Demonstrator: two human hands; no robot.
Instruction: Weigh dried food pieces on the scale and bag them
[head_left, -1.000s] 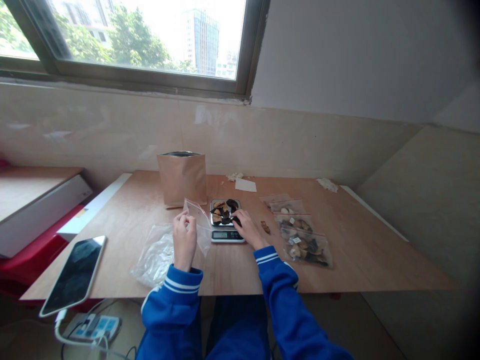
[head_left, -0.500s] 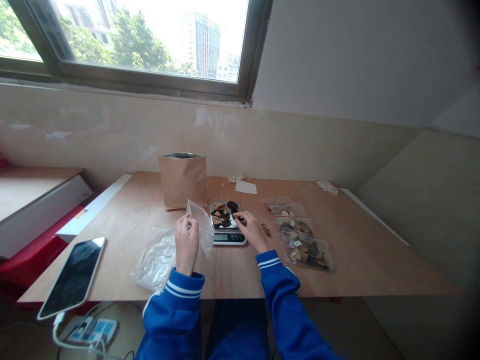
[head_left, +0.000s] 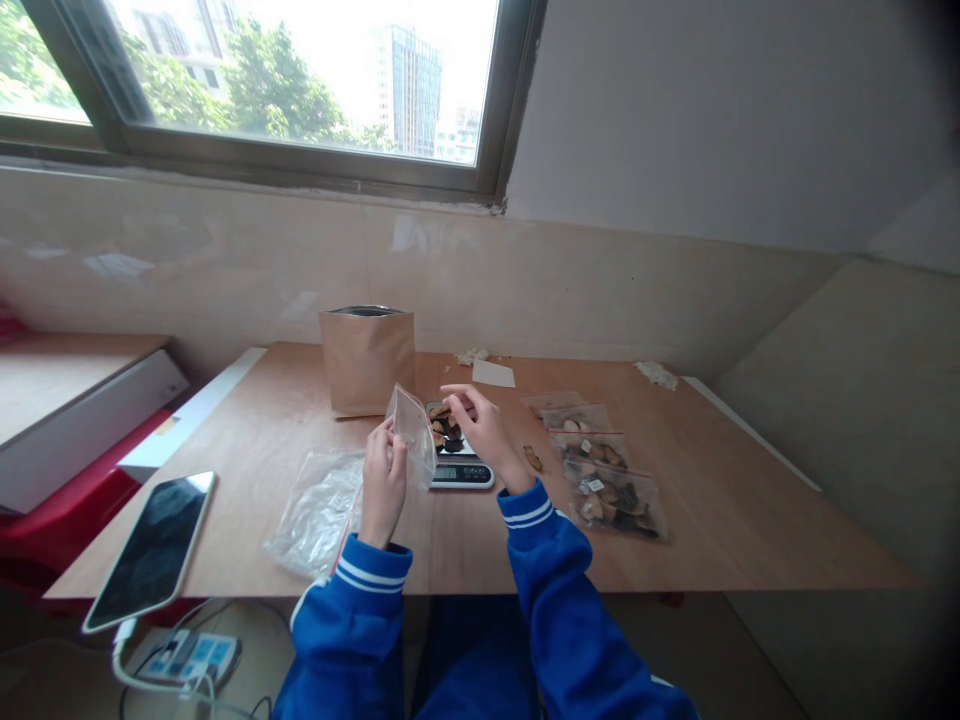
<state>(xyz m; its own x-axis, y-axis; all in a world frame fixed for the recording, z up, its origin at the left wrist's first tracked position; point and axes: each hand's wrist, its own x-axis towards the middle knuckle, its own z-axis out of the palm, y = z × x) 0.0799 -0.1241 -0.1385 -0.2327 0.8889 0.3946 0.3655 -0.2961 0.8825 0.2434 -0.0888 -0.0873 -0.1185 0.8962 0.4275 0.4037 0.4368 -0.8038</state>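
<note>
My left hand [head_left: 384, 480] is closed on a small clear zip bag [head_left: 411, 430], holding it upright with its red-edged mouth tilted toward the scale. A small digital kitchen scale [head_left: 461, 475] stands just right of the bag, its display facing me. Dried brown and black slices [head_left: 448, 430] lie on its plate, partly hidden by the bag and my other hand. Above the plate, my right hand [head_left: 484, 430] stretches its fingers leftward near the bag's mouth; I see nothing held in them. One loose brown slice [head_left: 532, 458] lies on the table right of the scale.
Several filled zip bags [head_left: 615, 500] overlap at the right. A brown paper pouch [head_left: 367, 365] stands open behind the scale. A pile of clear bags [head_left: 315, 510] lies left, beyond it a phone [head_left: 154, 550] on a cable. A white card [head_left: 493, 374] sits at the back.
My right hand has moved up and left from the scale's right side to over its plate, fingers now stretched out. The small bag in my left hand has shifted slightly right and up.
</note>
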